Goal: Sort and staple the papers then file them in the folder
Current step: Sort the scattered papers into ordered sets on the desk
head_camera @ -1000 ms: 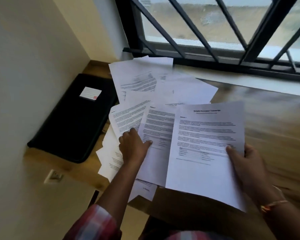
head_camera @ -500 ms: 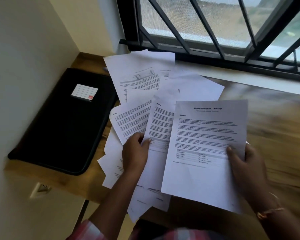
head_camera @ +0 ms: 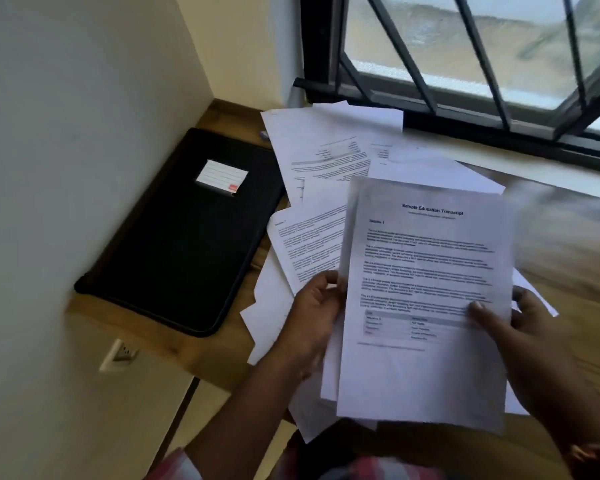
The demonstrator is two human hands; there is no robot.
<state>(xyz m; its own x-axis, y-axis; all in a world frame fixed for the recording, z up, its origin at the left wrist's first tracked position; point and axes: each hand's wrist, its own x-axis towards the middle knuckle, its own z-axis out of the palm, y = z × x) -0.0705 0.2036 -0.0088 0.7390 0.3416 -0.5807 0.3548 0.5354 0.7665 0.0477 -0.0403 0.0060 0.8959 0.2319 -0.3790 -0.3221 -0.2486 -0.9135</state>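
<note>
I hold a printed sheet headed "Sample Education Transcript" (head_camera: 426, 271) above the desk. My right hand (head_camera: 520, 344) grips its right edge, thumb on the page. My left hand (head_camera: 314, 317) holds a second sheet (head_camera: 347, 237) tucked just behind the first, at its left edge. Several loose printed papers (head_camera: 326, 157) lie fanned on the wooden desk (head_camera: 568, 271) beneath and beyond them. A black zip folder (head_camera: 184, 244) with a white label lies shut at the left, against the wall. No stapler is in sight.
A wall runs along the left of the desk, with a socket (head_camera: 122, 351) below the desk edge. A barred window (head_camera: 465, 64) and its sill close off the far side. Bare desk wood shows to the right of the papers.
My left hand has lifted its sheet and slid it right, behind the transcript page. The two sheets, side by side a second ago, now overlap almost fully. The view shifted slightly.
</note>
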